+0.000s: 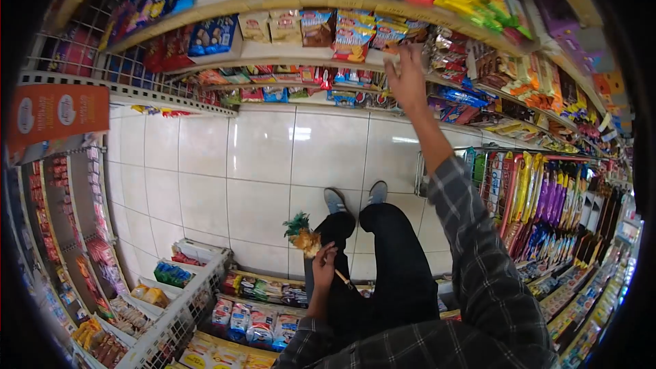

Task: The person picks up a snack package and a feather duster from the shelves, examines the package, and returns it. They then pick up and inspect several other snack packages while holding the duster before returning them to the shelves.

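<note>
Green-and-tan duster [307, 241]: down at the left, its tufted head over the trousers [403, 253] near the left knee, its thin stick slanting back toward the lap, well apart from the shelves.
Left hand [324, 255]: fingers together, clamped on the duster's stick just below the tufts.
Right hand [410, 82]: stretched forward at the end of a checked sleeve [458, 191], fingers a little bent and blurred at the edge of the shelf [256, 52]. Whether they are apart or pinching something, I cannot tell.
Snack packets [352, 33]: yellow and blue, standing on that shelf just to the left of the right hand's fingers; dark shiny packets [447, 55] sit just to its right.
Shelf reach: judging by the pose, the step in hand is right-hand work among the packets, with the duster held aside and not touching any goods.
Packet handling: a next move here would call for light fingers that steady or shift one packet without tipping its neighbours.
Duster handling: use on this shelf would call for bringing the tufts up from the knee, below the upper ledge [328, 1], once the spot is free.
</note>
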Demonstrator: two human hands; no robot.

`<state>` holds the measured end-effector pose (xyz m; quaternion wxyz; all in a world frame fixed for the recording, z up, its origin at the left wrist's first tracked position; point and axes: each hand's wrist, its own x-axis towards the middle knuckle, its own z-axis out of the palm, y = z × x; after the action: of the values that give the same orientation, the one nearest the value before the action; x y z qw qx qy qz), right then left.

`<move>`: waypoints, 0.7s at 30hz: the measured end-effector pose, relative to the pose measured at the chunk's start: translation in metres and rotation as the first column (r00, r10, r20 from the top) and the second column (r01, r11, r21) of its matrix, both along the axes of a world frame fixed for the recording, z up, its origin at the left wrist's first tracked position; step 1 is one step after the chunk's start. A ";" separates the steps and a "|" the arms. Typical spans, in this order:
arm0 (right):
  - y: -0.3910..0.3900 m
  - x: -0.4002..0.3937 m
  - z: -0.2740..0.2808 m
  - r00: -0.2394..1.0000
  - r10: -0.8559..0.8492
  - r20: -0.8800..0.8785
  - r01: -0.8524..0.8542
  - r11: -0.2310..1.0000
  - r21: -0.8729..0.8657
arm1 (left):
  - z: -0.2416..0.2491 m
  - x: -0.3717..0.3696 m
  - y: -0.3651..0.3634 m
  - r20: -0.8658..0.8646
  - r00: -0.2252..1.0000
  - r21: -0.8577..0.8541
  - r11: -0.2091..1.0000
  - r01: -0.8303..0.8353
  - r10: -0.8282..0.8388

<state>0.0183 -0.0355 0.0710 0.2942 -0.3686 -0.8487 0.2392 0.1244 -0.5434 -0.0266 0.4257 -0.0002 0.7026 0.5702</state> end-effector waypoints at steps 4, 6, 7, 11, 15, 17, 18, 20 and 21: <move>-0.095 0.068 -0.026 0.978 0.069 -0.194 -0.126 0.945 -0.302 | 0.024 -0.020 0.022 0.238 0.971 -0.007 1.000 0.014 -0.012; -0.158 0.116 -0.017 0.953 0.295 -0.069 -0.258 0.673 -0.693 | 0.047 -0.028 0.043 0.241 0.968 0.107 0.993 0.041 -0.066; -0.185 0.135 0.006 0.912 0.402 -0.083 -0.286 0.477 -0.831 | 0.056 -0.033 0.054 0.231 0.957 0.173 0.976 0.136 -0.174; -0.232 0.185 0.088 0.862 0.498 -0.093 -0.317 0.387 -0.866 | 0.128 -0.036 0.131 0.103 0.852 0.441 0.791 0.424 -0.514; -0.209 0.256 0.155 0.971 0.234 -0.051 -0.209 0.722 -0.660 | 0.226 0.003 0.210 -0.102 0.618 0.490 0.501 0.713 -0.779; -0.197 0.299 0.200 0.990 0.008 -0.144 -0.125 0.553 -0.824 | 0.282 0.033 0.235 -0.285 0.451 0.454 0.296 0.841 -0.846; -0.198 0.324 0.237 0.982 -0.069 -0.176 -0.107 0.566 -0.817 | 0.311 0.050 0.246 -0.392 0.356 0.388 0.198 0.900 -0.848; -0.204 0.374 0.276 0.956 -0.234 -0.176 0.011 0.628 -0.778 | 0.345 0.087 0.265 -0.510 0.167 0.336 -0.017 0.942 -0.843; -0.211 0.396 0.286 0.926 -0.312 -0.212 0.044 0.647 -0.761 | 0.356 0.102 0.271 -0.563 0.090 0.308 -0.108 0.945 -0.822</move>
<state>0.4143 -0.2470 0.3566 0.2753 -0.4944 -0.5749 0.5909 0.2263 -0.2724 0.3295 0.5963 0.6626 0.3179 0.3231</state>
